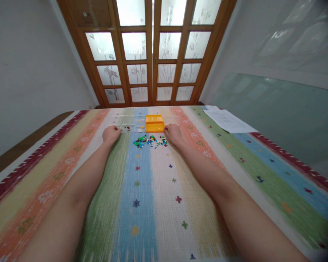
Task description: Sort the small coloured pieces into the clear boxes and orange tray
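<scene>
1. Handling small coloured pieces (141, 141) appears to be the current step; they lie loose on the cloth-covered bench (164, 203), beside the orange tray (154, 118).
2. Left hand (110, 134) and right hand (173, 133) flank the tray, fingers bent; whether either grip is closed on anything, I cannot tell.
3. Any pick judged to need a fine pinch.

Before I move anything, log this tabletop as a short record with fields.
left hand: beside dark red pieces in a clear tray; grip contents unclear
right hand: at the near right corner of the open orange two-section box; grip contents unclear
loose pieces: tiny, multicoloured, scattered on the near side of the box
papers: beyond the right hand, off to the right
surface: striped tablecloth
</scene>
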Action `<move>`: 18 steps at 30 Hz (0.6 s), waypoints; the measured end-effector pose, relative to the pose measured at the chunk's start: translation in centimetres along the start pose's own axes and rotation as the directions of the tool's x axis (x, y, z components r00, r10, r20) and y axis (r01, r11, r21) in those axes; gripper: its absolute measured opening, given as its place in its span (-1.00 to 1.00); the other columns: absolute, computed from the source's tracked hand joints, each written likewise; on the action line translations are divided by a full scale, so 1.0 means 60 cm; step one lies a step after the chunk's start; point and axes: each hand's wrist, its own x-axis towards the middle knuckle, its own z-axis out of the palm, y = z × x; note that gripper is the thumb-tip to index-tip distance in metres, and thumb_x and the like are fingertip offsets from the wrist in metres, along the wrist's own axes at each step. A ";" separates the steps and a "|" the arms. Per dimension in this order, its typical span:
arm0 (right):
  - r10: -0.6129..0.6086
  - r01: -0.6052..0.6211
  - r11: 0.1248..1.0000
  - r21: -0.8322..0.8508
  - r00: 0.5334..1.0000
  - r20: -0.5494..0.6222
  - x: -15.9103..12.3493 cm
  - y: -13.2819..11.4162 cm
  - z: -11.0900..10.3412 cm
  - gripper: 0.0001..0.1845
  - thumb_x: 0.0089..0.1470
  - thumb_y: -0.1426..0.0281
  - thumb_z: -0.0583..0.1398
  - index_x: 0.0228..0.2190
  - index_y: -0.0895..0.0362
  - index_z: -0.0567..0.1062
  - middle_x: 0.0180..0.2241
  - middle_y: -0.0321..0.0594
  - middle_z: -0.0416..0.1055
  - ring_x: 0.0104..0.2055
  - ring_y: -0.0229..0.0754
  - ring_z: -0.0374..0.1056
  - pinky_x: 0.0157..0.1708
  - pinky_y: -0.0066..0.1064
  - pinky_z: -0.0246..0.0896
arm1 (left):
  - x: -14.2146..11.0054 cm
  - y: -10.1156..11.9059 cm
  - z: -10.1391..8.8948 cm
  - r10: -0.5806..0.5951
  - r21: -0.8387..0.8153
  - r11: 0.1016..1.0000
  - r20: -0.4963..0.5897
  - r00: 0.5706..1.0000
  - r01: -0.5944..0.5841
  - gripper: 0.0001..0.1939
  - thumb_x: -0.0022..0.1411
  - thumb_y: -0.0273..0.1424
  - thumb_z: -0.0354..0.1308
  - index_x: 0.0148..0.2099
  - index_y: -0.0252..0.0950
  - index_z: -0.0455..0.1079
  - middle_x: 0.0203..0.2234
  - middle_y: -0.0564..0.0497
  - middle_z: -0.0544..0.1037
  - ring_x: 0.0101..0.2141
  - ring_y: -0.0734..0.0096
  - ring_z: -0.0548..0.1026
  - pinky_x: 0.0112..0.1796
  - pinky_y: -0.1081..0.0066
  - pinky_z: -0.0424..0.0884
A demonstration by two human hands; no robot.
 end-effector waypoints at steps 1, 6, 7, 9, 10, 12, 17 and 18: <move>0.000 0.000 1.000 -0.002 1.000 0.001 0.000 0.000 0.000 -0.72 0.32 0.41 0.13 -0.14 0.10 0.66 -0.11 -0.06 0.58 -0.01 0.00 0.34 0.01 -0.25 0.06 | 0.000 0.000 0.000 0.000 0.003 1.000 0.002 1.000 0.000 -0.62 0.24 -0.12 0.13 -0.11 -0.22 0.64 -0.17 -0.23 0.68 -0.13 -0.05 0.60 -0.22 0.25 0.41; 0.008 -0.008 1.000 -0.017 1.000 0.013 -0.002 -0.004 -0.004 -0.70 0.33 0.40 0.12 -0.12 0.11 0.66 -0.09 -0.04 0.58 0.00 0.00 0.33 0.02 -0.23 0.05 | -0.002 0.000 -0.002 -0.003 0.025 1.000 0.019 1.000 0.002 -0.64 0.26 -0.12 0.11 -0.11 -0.21 0.62 -0.15 -0.23 0.68 -0.11 -0.06 0.59 -0.20 0.23 0.42; 0.009 -0.009 1.000 -0.019 1.000 0.012 -0.003 -0.005 -0.005 -0.70 0.33 0.39 0.11 -0.12 0.11 0.66 -0.09 -0.04 0.57 0.00 0.00 0.33 0.02 -0.23 0.05 | -0.002 0.001 -0.003 -0.001 0.032 0.999 0.013 1.000 0.001 -0.64 0.27 -0.13 0.11 -0.10 -0.20 0.61 -0.15 -0.23 0.68 -0.11 -0.06 0.59 -0.20 0.23 0.41; 0.009 -0.008 1.000 -0.019 1.000 0.008 -0.005 -0.006 -0.006 -0.69 0.33 0.39 0.10 -0.11 0.10 0.65 -0.08 -0.04 0.57 0.01 0.01 0.33 0.03 -0.22 0.04 | -0.004 0.004 -0.005 0.015 0.044 0.999 -0.017 1.000 -0.014 -0.64 0.29 -0.13 0.09 -0.07 -0.19 0.60 -0.14 -0.22 0.67 -0.10 -0.06 0.58 -0.20 0.24 0.40; 0.009 -0.009 1.000 -0.018 1.000 0.004 -0.006 -0.007 -0.006 -0.69 0.33 0.38 0.10 -0.10 0.10 0.65 -0.08 -0.03 0.57 0.01 0.02 0.33 0.03 -0.21 0.04 | -0.006 0.007 -0.006 0.033 0.047 0.998 -0.036 0.999 -0.031 -0.63 0.30 -0.13 0.08 -0.04 -0.19 0.59 -0.15 -0.21 0.67 -0.11 -0.05 0.58 -0.20 0.24 0.40; 0.017 -0.017 1.000 -0.020 1.000 -0.008 -0.008 -0.009 -0.005 -0.68 0.33 0.38 0.10 -0.07 0.09 0.64 -0.06 -0.02 0.57 0.03 0.03 0.32 0.04 -0.18 0.02 | -0.012 0.018 -0.008 0.102 0.044 0.994 -0.056 0.993 -0.100 -0.62 0.33 -0.13 0.06 -0.01 -0.18 0.58 -0.19 -0.18 0.67 -0.14 0.00 0.58 -0.22 0.28 0.37; 0.074 -0.074 0.997 -0.005 0.994 -0.076 -0.009 -0.014 -0.004 -0.67 0.32 0.37 0.11 0.01 0.09 0.60 -0.02 0.00 0.56 0.06 0.08 0.30 0.05 -0.13 0.00 | -0.043 0.063 -0.012 0.554 -0.093 0.832 0.144 0.820 -0.547 -0.65 0.32 -0.15 0.09 -0.07 -0.20 0.62 -0.34 -0.06 0.63 -0.28 0.20 0.53 -0.28 0.37 0.29; 0.075 -0.075 0.997 0.003 0.994 -0.082 -0.009 -0.015 -0.004 -0.67 0.32 0.37 0.11 0.00 0.09 0.59 -0.03 0.00 0.56 0.05 0.08 0.30 0.04 -0.13 0.00 | -0.051 0.072 -0.012 0.630 -0.133 0.776 0.195 0.752 -0.616 -0.65 0.30 -0.14 0.11 -0.09 -0.19 0.63 -0.38 -0.03 0.61 -0.33 0.23 0.51 -0.29 0.37 0.27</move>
